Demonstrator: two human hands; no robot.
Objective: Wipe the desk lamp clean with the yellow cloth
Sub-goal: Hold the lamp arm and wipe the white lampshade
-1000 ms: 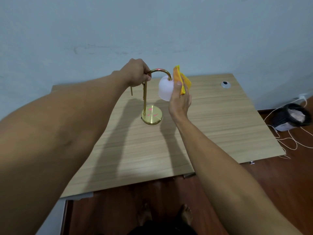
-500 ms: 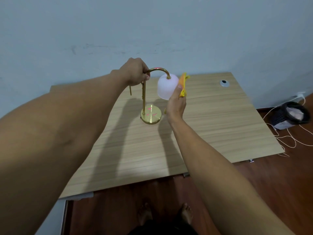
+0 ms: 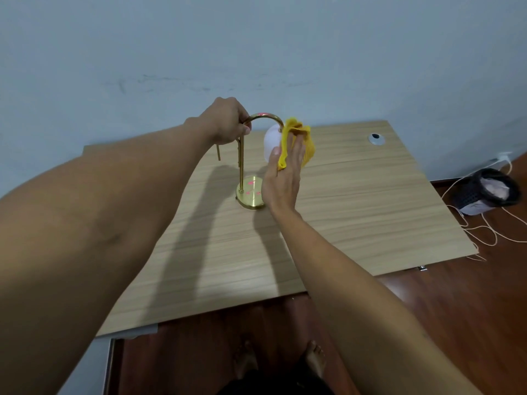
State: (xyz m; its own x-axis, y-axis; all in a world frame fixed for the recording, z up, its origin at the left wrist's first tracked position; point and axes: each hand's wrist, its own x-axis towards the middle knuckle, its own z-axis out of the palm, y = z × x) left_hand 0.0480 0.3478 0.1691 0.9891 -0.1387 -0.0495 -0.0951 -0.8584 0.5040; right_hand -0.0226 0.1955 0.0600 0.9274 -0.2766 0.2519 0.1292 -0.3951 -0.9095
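The wooden desk (image 3: pixel 356 201) fills most of my view, pushed against a pale wall, and the desk lamp (image 3: pixel 242 166) stands near its far middle on a round brass base (image 3: pixel 251 196). That base looks like the only heavy part; the thin upright stem and the curved arm above it put the white shade (image 3: pixel 271 141) out to one side, so I judge the whole thing top-light but easy to tip or swing if I push sideways. That is why my left hand (image 3: pixel 226 124) is wrapped around the bend of the arm, fingers curled tight on the metal, steadying it where it is stiffest. The polished brass is likely slippery and the shade looks smooth and possibly fragile, so light pressure suits it. My right hand (image 3: pixel 285 178) lies against the shade's right side with the fingers mostly straight and close together, thumb pinning the yellow cloth (image 3: pixel 299 141) against the shade. The cloth is soft and bunched, limp enough to fold around the curve.
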